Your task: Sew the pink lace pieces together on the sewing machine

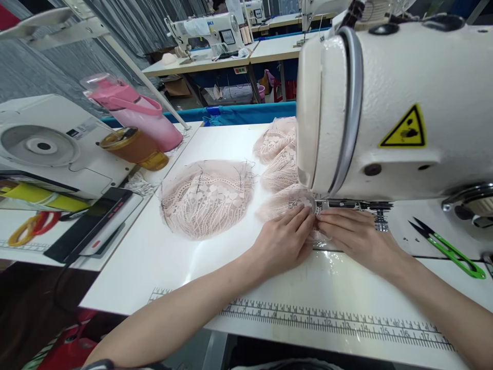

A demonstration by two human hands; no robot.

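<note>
My left hand (287, 234) presses its closed fingers onto a pale pink lace piece (281, 201) at the needle area of the sewing machine (389, 103). From the other side, my right hand (352, 231) grips the lace edge with its fingers together, just under the presser bar. The fingertips of both hands almost meet, and they hide much of the cloth there. More gathered pink lace (275, 141) lies behind, partly covered by the machine head. Left of my hands, a separate stack of lace pieces (208, 198) with dark loose threads rests on the white table (227, 262).
Green thread snips (449, 252) lie right of my right hand. A printed ruler (308, 319) runs along the front edge. At left stand a pink bottle (134, 110), an amber cup (133, 146), a black box (90, 223) and another machine (46, 149). More sewing machines (211, 33) stand behind.
</note>
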